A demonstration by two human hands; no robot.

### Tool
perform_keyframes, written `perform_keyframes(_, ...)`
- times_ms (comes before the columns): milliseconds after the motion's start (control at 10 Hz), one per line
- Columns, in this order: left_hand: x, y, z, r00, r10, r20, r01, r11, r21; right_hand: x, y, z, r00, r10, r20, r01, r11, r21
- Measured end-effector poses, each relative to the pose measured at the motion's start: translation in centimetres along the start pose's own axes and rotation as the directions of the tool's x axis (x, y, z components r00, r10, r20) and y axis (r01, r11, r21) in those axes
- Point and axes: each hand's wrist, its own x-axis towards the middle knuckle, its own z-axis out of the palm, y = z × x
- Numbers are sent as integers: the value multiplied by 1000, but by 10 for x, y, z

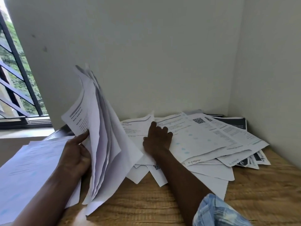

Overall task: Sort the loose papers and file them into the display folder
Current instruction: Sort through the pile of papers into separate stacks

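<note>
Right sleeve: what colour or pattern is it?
The sleeve is light blue with pale, washed-out patches; it shows in the head view, at the bottom edge.

Wood-grain table in corner, pale walls, barred window w/ daylight.

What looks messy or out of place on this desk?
The pile of loose papers on the table is askew: sheets overlap at odd angles, corners sticking out. The right hand rests on it. The sheaf that the left hand holds upright is fanned out, its edges uneven.
</note>
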Motion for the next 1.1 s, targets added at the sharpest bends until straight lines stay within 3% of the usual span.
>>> perform_keyframes(100, -3, 0, 0, 994, 20, 105, -7, 993, -120, 6, 10, -4, 994, 90, -56, -64, 932, 358)
perform_keyframes(200, 2, -3, -6, 996, 39, 85, -18, 973, -229, 8, 21, -14, 977, 211, -11, -149, 724, 674)
perform_keyframes(300, 6, -8, -2, 989, 148, 3, -144, 965, -221, 16, 24, -36, 975, 223, 8, -116, 478, 871)
perform_keyframes(400, -7, -8, 22, 949, 304, -80, -308, 950, -45, 18, 24, -70, 993, 114, -26, -11, 313, 950)
perform_keyframes(500, -23, -6, 53, 903, 422, -83, -416, 906, 81, 6, 23, -106, 991, -48, -124, 133, 313, 940)
perform_keyframes(600, -34, 8, 86, 809, 578, -105, -542, 804, 245, -11, 30, -135, 958, -126, -260, 288, 351, 891)
perform_keyframes(700, -36, 31, 119, 697, 701, -147, -612, 690, 387, -25, 45, -162, 946, -47, -321, 322, 262, 910)
perform_keyframes(800, -37, 50, 147, 680, 728, -93, -611, 632, 477, -38, 65, -184, 932, -15, -362, 355, 232, 906)
perform_keyframes(900, -45, 49, 170, 730, 683, -16, -597, 649, 471, -51, 83, -193, 936, -25, -350, 348, 187, 919)
perform_keyframes(1000, -56, 39, 191, 722, 692, -15, -623, 658, 423, -69, 91, -191, 894, -18, -449, 429, 328, 842)
perform_keyframes(1100, -66, 29, 206, 728, 685, -14, -640, 687, 344, -80, 95, -181, 800, 36, -599, 498, 519, 695)
